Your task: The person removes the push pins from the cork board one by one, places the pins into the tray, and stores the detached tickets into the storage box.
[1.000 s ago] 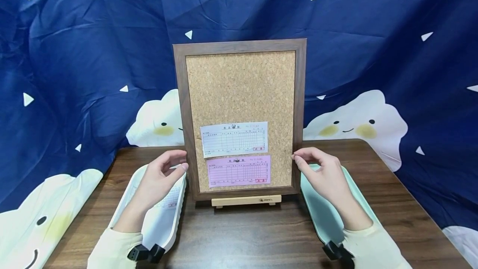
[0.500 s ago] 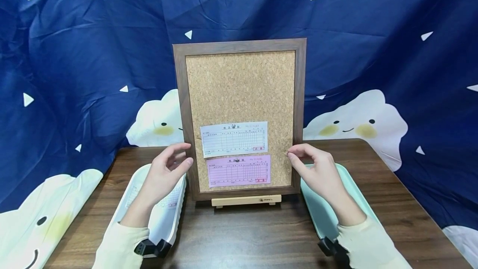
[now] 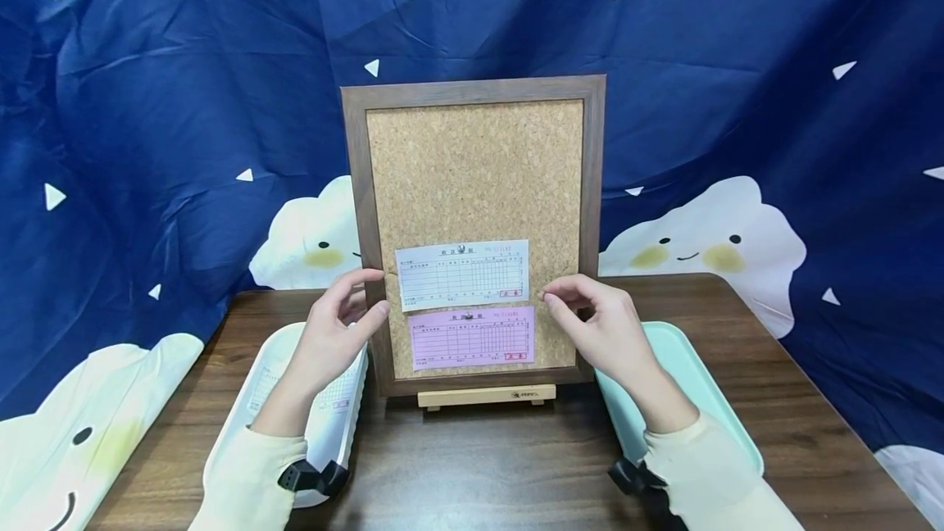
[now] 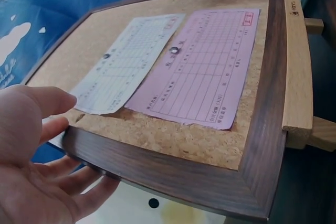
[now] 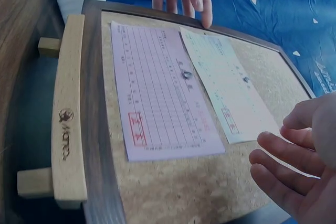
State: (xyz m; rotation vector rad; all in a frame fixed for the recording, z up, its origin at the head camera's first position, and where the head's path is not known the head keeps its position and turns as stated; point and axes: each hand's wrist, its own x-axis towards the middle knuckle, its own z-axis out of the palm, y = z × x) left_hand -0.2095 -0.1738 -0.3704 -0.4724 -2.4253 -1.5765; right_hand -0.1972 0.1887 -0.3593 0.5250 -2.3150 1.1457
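Note:
A framed cork board [image 3: 479, 170] leans upright, bearing a white receipt slip [image 3: 465, 273] above a pink receipt slip [image 3: 472, 338]. Each slip has a round silver pin near its top edge. My left hand [image 3: 335, 342] is at the board's left frame edge, its thumb and index apart and nothing visible between them. Over the cork, just right of the white slip, my right hand [image 3: 605, 322] has its thumb and index tips close together. The right wrist view shows its other fingers [image 5: 281, 177] loosely bent near the white slip's corner, with nothing visible in them.
The board stands on a wooden easel [image 3: 487, 397] on a dark wood table [image 3: 472, 465]. A white tray [image 3: 313, 457] with printed slips lies under my left forearm, a mint green tray [image 3: 701, 383] under my right. A blue cloud-patterned cloth [image 3: 472, 6] hangs behind.
My right hand has moved left from the right frame edge over the cork to the white slip's side. My left hand has shifted slightly up and right. Board and slips stay put.

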